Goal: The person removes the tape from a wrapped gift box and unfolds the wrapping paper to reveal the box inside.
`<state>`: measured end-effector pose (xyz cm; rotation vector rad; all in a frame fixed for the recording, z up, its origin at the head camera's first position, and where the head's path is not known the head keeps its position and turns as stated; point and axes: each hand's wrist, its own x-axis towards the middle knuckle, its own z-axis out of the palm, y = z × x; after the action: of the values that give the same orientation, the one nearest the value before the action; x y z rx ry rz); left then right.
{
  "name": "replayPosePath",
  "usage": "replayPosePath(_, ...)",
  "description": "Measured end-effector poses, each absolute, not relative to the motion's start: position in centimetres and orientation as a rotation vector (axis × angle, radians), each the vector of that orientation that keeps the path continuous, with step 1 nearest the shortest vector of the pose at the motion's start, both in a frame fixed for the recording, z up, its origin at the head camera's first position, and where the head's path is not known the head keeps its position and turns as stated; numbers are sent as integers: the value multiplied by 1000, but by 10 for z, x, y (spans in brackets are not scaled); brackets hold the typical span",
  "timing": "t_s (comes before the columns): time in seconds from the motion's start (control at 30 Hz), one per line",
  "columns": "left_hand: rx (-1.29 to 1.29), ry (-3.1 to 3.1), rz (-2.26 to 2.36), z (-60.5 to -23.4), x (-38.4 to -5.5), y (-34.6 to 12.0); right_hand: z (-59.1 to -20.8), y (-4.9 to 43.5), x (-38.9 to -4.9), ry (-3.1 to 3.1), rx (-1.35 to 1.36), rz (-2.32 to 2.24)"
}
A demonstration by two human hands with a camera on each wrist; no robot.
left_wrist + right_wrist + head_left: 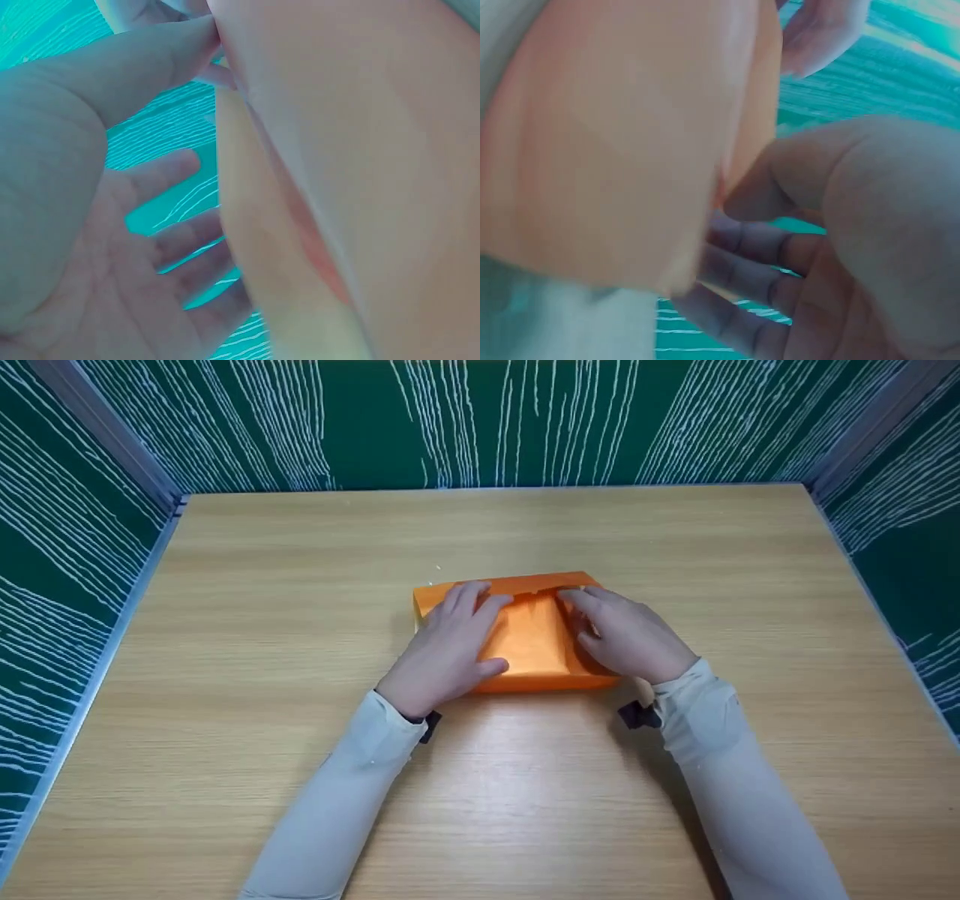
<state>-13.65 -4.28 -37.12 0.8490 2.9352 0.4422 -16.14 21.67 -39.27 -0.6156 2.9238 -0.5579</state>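
Observation:
A sheet of glossy orange paper (529,641), folded into a low, box-like packet, lies on the table. Its top flap runs along the far side; whether anything is inside is hidden. My left hand (454,649) rests over the packet's left part, fingers spread and thumb apart. In the left wrist view, the paper (375,150) appears pale, with the left hand (127,187) stretched along its edge. At the right end, my right hand (630,634) pinches the folded paper with bent fingers. The right wrist view shows the right hand's thumb and fingers (780,251) at the paper's edge (705,225).
The wooden table (225,675) extends around the packet. Green panels with white streaks (480,427) stand along its back and both sides. Tiny white scraps (438,568) lie just beyond the packet. Each wrist carries a dark strap, seen below the right hand (640,715).

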Motion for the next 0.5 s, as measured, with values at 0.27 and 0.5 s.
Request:
replayPosePath(0.27,920,2941,371,-373,-137,-45,-410,232,-185,2902,-482,-735)
replayPosePath(0.5,868,2807,458,-378,-143,-51,-421,231,-202,2666,-352,-1091)
